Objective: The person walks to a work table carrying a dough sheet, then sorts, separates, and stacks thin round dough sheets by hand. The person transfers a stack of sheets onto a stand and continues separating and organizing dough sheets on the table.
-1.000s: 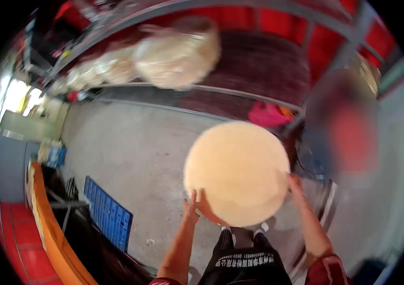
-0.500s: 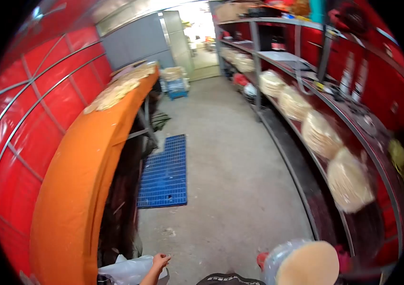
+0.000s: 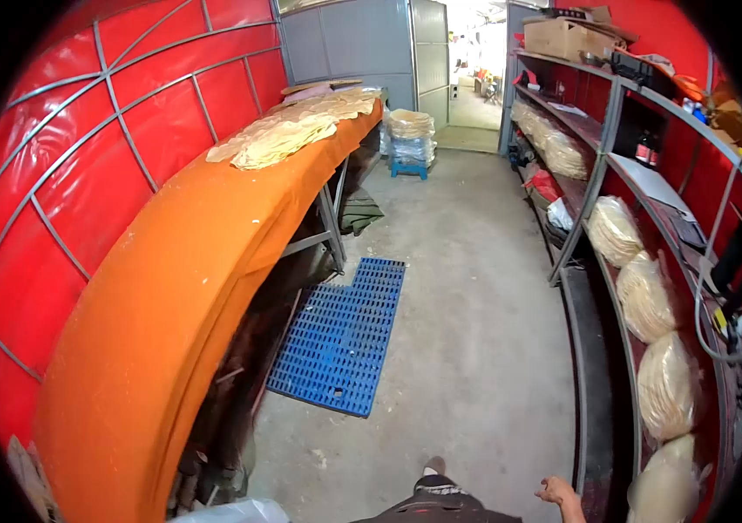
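My right hand [image 3: 554, 491] is low in the view, over the grey floor and left of the shelf rack. Its fingers are loosely bent with nothing visible in them. My left hand is out of view. Closest to my right hand is a pale round stack of flatbread [image 3: 665, 488] in clear plastic at the lower right edge, apart from the hand. A sheet or bag of clear plastic [image 3: 236, 512] shows at the bottom left. My shoe [image 3: 432, 466] and dark clothing appear at the bottom centre.
A long table with an orange cloth [image 3: 135, 331] curves along the left, flatbreads [image 3: 292, 131] spread at its far end. A blue plastic pallet [image 3: 336, 336] lies on the floor. Bagged flatbread stacks [image 3: 667, 383] line the right shelf rack [image 3: 593, 187]. An open doorway [image 3: 475, 70] stands beyond.
My view has turned left and shifted. My left hand has gone out of view and my right hand has come into it. The round flatbread near the bottom right appears farther right.
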The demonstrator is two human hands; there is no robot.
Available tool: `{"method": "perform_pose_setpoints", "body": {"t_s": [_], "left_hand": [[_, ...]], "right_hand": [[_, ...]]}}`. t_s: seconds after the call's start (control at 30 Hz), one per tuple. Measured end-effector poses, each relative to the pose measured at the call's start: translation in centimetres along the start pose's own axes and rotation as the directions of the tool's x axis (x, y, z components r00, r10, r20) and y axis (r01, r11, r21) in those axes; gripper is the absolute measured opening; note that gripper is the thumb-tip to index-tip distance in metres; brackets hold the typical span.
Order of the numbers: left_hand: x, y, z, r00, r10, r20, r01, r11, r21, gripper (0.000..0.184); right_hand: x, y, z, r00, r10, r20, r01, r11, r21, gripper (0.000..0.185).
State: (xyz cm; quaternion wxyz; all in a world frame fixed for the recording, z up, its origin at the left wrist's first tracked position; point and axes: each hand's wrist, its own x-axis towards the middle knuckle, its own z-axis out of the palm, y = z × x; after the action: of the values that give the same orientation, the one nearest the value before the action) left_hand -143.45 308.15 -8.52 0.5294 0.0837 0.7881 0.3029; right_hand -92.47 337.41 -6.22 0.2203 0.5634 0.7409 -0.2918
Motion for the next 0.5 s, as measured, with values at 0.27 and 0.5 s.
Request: {"method": "perform_pose_setpoints", "body": {"t_s": [0.27,0.5], "left_hand": [[5.4,16.9,-1.4,0.980,0.035,-0.195,-0.090,0.955,-0.282,0.046],[21.0,28.3,1.1,0.990,-0.120,-0.077,0.112,0.989,-0.097,0.035]], "right_hand": [[24.2,-14.1,-26.3,0.950,-0.241,-0.197,0.185,0.947,-0.265,0.031],[37.5,-23.6,-35.3,0.734,-0.513,-0.446,0.551,0.833,-0.051,0.020]]}}
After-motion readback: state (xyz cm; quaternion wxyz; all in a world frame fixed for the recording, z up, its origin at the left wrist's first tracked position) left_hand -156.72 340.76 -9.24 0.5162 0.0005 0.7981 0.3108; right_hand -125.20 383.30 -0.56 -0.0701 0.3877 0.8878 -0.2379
